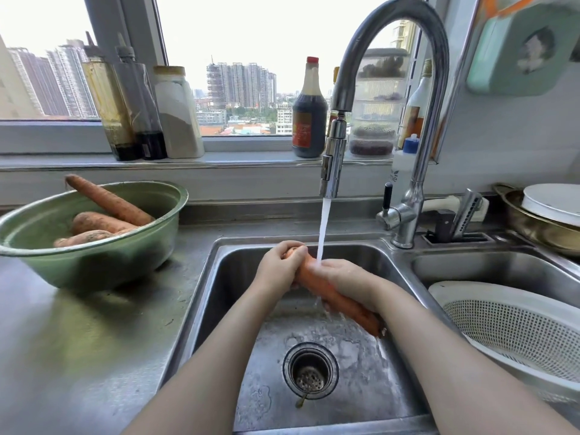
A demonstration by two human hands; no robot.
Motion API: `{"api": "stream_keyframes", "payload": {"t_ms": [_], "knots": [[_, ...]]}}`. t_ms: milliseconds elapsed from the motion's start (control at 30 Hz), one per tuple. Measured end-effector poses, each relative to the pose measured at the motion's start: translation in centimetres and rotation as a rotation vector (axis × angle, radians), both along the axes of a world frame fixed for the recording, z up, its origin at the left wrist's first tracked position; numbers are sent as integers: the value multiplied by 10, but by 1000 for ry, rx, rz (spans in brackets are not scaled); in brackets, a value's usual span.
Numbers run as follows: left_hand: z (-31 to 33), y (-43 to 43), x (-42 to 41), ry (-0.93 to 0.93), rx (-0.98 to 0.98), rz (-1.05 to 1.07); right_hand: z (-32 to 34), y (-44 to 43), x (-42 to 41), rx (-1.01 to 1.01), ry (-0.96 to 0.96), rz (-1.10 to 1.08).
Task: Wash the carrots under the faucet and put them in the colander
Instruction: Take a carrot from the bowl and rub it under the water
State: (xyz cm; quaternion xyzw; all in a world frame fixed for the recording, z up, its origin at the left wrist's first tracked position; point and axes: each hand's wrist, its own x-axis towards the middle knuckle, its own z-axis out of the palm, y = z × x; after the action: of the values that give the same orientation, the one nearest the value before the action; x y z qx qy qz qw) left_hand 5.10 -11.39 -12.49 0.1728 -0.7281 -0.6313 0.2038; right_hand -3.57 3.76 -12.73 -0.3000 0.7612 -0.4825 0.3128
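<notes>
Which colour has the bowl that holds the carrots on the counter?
The bowl is pale green; the head view shows it.

Flat daylight from a wide window [251, 32] fills a kitchen, high-rise towers [241, 84] beyond the glass. Sauce bottles [309, 120] line the sill [244, 158] above a stainless-steel countertop [78, 324]; a pale wall [508, 142] stands at right.

Dark sauce bottle [309, 111], red cap, upright on window sill [251, 158]. Well left of it: amber squeeze bottle [106, 108], grey squeeze bottle [139, 102], jar of pale powder [179, 120], touching in a row. Just right: stacked clear containers [375, 120]. Farther right, lower: white bottle with blue cap [401, 166]; brass-toned bowl [533, 237] holding white lid [555, 204]. Upper right: green wall box [527, 48].
</notes>
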Motion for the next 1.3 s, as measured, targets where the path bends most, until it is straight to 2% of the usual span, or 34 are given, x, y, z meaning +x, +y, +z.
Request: {"api": "stream_keyframes", "payload": {"t_ms": [67,167,267,367,467,533,600,700,767,900,967,1000,1133,1200,1300], "knots": [[1,-4,2,-27,8,6,-1,-3,-2,49,90,45],[1,-9,9,-97,-17,-133,-3,-7,-2,63,272,81],[-1,-4,13,-104,48,-284,1,-4,-7,178,487,-86],[-1,4,7,-49,43,-215,-3,0,-17,228,465,-211],[-2,14,0,-15,-18,30,-3,-3,-14,243,436,-122],[-4,13,-2,-22,-7,110,-2,-6,-12,284,452,-76],[-3,10,1,-46,55,27,0,-7,-12,336,510,-97],[-4,3,5,-71,134,-241,5,-1,-16,372,602,-202],[-4,4,6,-60,149,-297,6,1,-18,388,631,-244],[2,20,-2,-92,4,-5,5,-2,-15,396,643,-255],[4,23,-3,-81,25,109,5,-4,-13,403,660,-250],[3,21,-3,-79,42,93,5,-4,-13,400,664,-254],[-1,15,5,-83,135,-192,1,0,-20,400,640,-293],[-1,19,2,-85,80,-144,-1,1,-22,385,626,-295],[3,28,-5,-84,51,69,-3,-3,-20,357,628,-271]]}}
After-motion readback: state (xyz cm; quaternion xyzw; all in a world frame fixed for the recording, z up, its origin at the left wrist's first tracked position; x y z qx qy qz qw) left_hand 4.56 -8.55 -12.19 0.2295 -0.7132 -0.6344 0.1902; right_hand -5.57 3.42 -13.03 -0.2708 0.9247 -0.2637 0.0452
